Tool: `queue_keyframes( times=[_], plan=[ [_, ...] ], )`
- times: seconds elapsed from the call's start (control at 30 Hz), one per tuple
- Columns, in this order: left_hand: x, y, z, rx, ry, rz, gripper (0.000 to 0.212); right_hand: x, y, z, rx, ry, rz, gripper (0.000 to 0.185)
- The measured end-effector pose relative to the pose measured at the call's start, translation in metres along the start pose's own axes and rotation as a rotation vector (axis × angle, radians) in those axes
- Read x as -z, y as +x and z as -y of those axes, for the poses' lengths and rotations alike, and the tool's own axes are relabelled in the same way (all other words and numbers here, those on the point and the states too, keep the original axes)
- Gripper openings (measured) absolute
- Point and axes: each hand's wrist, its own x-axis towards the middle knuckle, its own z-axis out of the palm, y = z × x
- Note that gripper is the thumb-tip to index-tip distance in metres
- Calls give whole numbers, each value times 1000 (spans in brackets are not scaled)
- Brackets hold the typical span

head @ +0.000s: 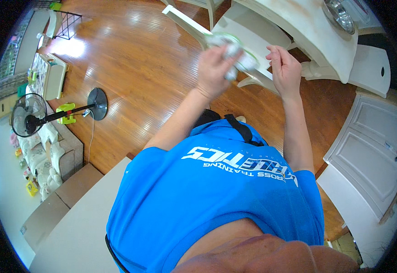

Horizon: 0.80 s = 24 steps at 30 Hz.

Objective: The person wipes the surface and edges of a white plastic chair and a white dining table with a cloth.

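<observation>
My left hand (217,70) is shut on a white cloth with green edging (248,61), which is blurred and bunched, partly hanging past the fingers. Behind the cloth is a white wooden chair (260,29), its seat facing up and its backrest nearest me. To the right, my right hand (285,66) is raised near the end of the backrest, its fingers curled together. Whether anything small is between those fingers cannot be told. The cloth does not reach the right hand.
A white table (307,25) stands beyond the chair, with a metal bowl (340,15) on it. Another white chair (369,68) is at the right, near a white cabinet (369,143). A standing fan (65,112) and a sofa (70,150) are at the left on the wooden floor (133,68).
</observation>
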Motion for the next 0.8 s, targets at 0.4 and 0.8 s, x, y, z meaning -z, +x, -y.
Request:
queue_keyframes(
  times=[0.4,0.8],
  plan=[
    [-16,3,-58,80,-97,223,52,5,-31,2,-113,332,-359,19],
    [30,37,-62,892,-1852,469,60,-4,-59,34,252,276,-160,59]
  ],
)
